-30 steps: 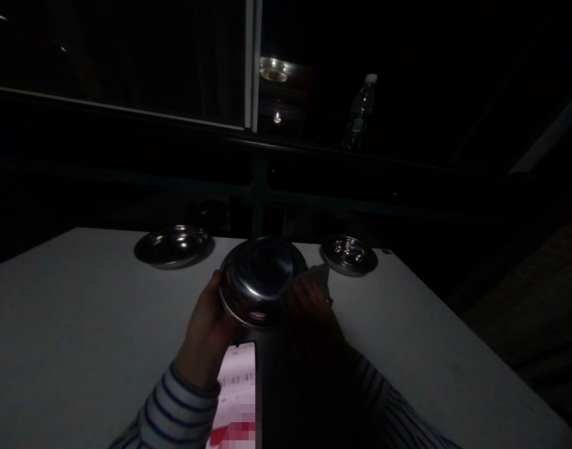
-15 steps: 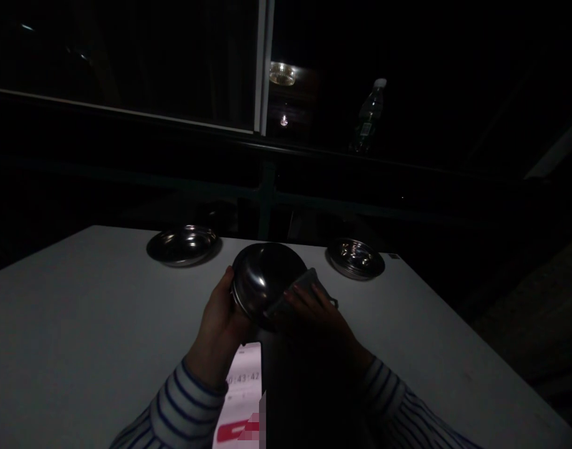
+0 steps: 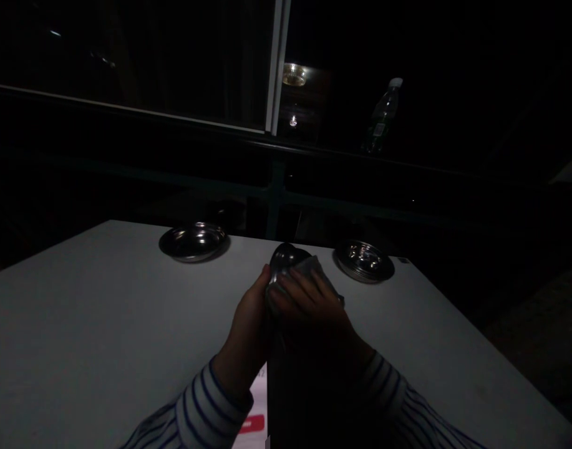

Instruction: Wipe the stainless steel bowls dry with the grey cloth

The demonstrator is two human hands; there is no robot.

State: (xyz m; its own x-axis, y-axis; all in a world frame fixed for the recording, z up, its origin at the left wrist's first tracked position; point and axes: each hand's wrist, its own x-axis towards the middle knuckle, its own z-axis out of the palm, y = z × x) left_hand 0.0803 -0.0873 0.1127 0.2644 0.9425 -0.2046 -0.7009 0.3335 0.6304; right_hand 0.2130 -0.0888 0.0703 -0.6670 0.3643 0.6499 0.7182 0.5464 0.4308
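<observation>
Between my hands is a shiny metal bowl, tilted and mostly covered. My left hand grips its left rim, thumb upward. Across the bowl's outer side my right hand presses a greyish cloth, its fingers laid over it. Below my hands a lit phone lies on the table, partly hidden by my left wrist and sleeve. How the fingers under the bowl sit cannot be seen in the dark.
On the white table a wide metal bowl stands at the back left. Nested metal bowls stand at the back right. Beyond the table, a plastic bottle stands on a dark ledge near a window frame.
The bowl has turned and tilted, so less of it shows. My right hand with the cloth has moved left over it, closer to my left hand. The view has shifted slightly left.
</observation>
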